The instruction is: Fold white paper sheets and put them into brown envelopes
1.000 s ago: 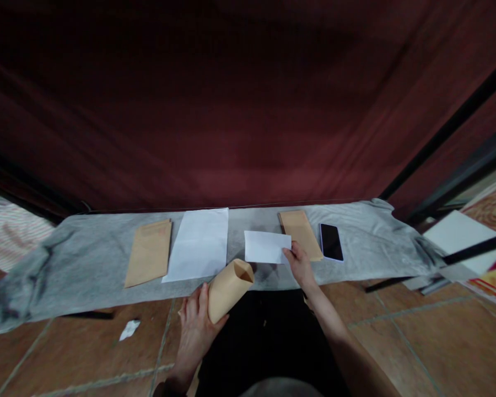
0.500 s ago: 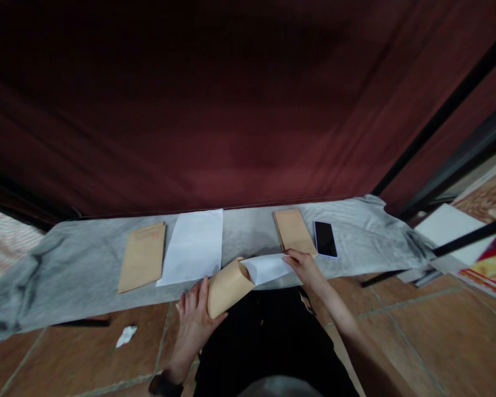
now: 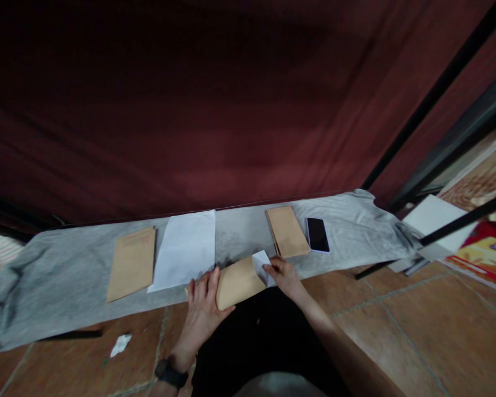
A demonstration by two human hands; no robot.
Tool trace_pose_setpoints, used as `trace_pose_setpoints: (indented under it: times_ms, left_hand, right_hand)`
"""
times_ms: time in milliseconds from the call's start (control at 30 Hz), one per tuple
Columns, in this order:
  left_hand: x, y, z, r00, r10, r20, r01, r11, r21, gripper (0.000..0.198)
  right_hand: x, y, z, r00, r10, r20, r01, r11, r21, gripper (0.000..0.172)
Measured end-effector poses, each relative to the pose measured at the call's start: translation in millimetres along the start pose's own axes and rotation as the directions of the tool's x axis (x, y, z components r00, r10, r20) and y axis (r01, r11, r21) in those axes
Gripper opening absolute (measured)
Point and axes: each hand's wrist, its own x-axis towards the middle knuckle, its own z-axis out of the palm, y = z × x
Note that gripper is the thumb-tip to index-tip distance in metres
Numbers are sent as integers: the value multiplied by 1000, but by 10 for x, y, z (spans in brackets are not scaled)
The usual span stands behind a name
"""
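Observation:
A brown paper envelope lies at the front edge of the cloth-covered surface, close to my lap. My left hand grips its left part, fingers across the top and thumb along the near edge. From the envelope's right-hand mouth sticks out a short end of folded white paper; the rest is hidden inside. My right hand pinches that paper between thumb and fingers. Just beyond my right hand sits a stack of brown envelopes. Left of my left hand lie white sheets.
More brown envelopes lie at the left on the grey cloth. A phone rests right of the stack. Dark red panelling rises behind. A scrap of white paper is on the tiled floor.
The white paper has slid leftward, deeper into the envelope, with my right hand following it. The envelope's mouth, bulging before, now looks flatter. My left hand keeps its hold.

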Motion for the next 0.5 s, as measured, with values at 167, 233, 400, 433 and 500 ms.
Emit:
trace_pose_setpoints:
  times_ms: [167, 233, 400, 433, 500]
  left_hand:
    - [184, 130, -17, 997, 72, 21, -72, 997, -30, 112]
    - [224, 152, -19, 996, 85, 37, -84, 996, -37, 110]
    - [272, 165, -14, 992, 110, 60, -106, 992, -63, 108]
    - [279, 168, -11, 992, 108, 65, -103, 993, -63, 108]
    - [295, 177, -8, 993, 99, 71, -94, 994, -63, 108]
  right_hand:
    - [-35, 5, 148, 998, 59, -21, -58, 995, 79, 21]
    - [-45, 24, 167, 994, 100, 33, -103, 989, 105, 23]
    - [-74, 41, 143, 993, 119, -2, -117, 986, 121, 20]
    - [-79, 36, 133, 992, 118, -40, -113, 987, 110, 17]
    - [-85, 24, 116, 985, 123, -122, -113, 990, 82, 12]
